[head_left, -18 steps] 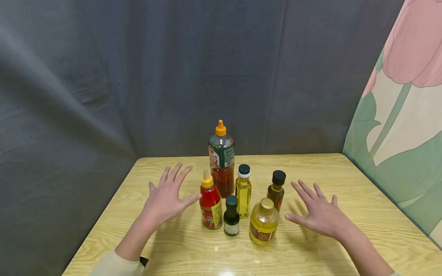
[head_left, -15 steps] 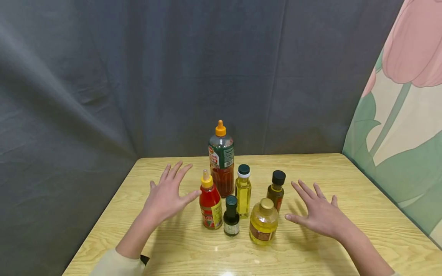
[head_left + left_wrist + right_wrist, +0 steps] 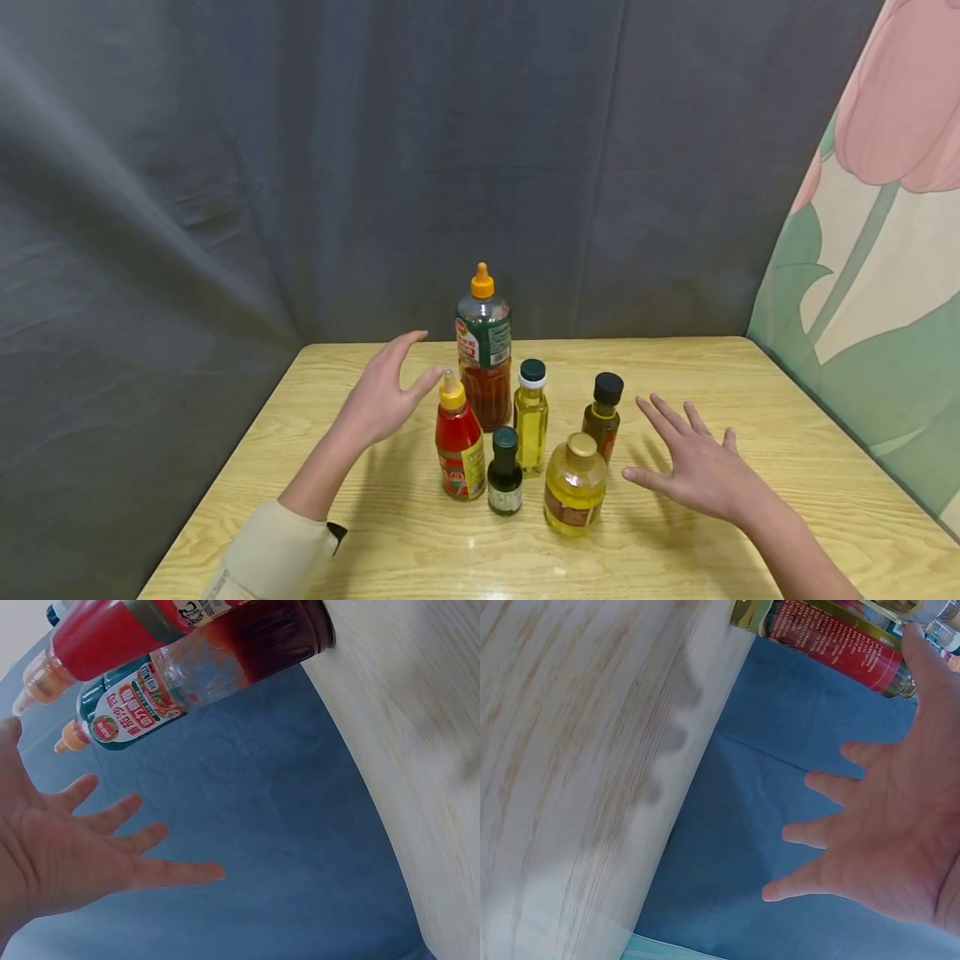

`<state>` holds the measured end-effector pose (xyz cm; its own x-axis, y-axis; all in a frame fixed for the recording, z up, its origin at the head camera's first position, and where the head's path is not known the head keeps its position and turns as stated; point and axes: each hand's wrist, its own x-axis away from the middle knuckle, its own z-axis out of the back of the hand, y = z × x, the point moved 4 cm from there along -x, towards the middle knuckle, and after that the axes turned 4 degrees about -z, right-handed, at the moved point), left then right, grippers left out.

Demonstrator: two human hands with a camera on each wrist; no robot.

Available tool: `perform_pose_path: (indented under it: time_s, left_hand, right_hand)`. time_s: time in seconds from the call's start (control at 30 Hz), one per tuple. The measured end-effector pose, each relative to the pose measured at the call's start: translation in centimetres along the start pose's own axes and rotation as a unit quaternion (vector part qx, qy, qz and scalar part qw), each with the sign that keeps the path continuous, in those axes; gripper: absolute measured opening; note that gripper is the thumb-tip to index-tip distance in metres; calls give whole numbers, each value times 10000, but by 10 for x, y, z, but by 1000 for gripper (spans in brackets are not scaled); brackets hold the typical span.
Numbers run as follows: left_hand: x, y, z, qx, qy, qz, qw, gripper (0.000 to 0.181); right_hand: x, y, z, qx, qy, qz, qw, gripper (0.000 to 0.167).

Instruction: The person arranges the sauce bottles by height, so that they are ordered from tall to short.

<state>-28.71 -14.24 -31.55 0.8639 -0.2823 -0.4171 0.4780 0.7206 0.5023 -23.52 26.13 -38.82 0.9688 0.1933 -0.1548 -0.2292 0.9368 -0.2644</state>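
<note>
My left hand (image 3: 382, 392) hovers with its thumb and fingers spread, left of the tall orange-capped sauce bottle (image 3: 489, 400). Its thumb is near the yellow cap of a red ketchup-like squeeze bottle (image 3: 459, 437); whether they touch is hard to tell. Both bottles stand upright, and the left wrist view shows the palm (image 3: 67, 851) with nothing in it. Over the table's right side my right hand (image 3: 693, 467) is spread out and holds nothing. Nearest to it are a dark black-capped bottle (image 3: 602, 421) and a round yellow oil bottle (image 3: 574, 492).
Between these stand a slim oil bottle (image 3: 531, 425) with a green cap and a small dark bottle (image 3: 506, 479). All are on a wood-grain table (image 3: 420, 550). A dark grey curtain (image 3: 375, 167) hangs behind, and a flowered panel (image 3: 885, 292) borders the right.
My left hand has moved up and slightly right, rising from beside the red bottle to the height of its cap. The right hand and the bottles have stayed put.
</note>
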Motion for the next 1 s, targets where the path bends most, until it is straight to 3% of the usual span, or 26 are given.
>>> perform_pose_path:
  time_s: [0.4, 0.77, 1.0]
  left_hand:
    - [-26, -8, -8, 574, -172, 155, 9981, 71]
    - [-50, -6, -22, 757, -430, 154, 9961, 77]
    - [-62, -6, -29, 927, -537, 309, 9938, 84]
  right_hand:
    - [-2, 0, 4, -71, 97, 71, 9999, 97]
    - [-6, -3, 7, -62, 288, 175, 9994, 92]
    - [-8, -4, 8, -130, 280, 125, 9994, 92]
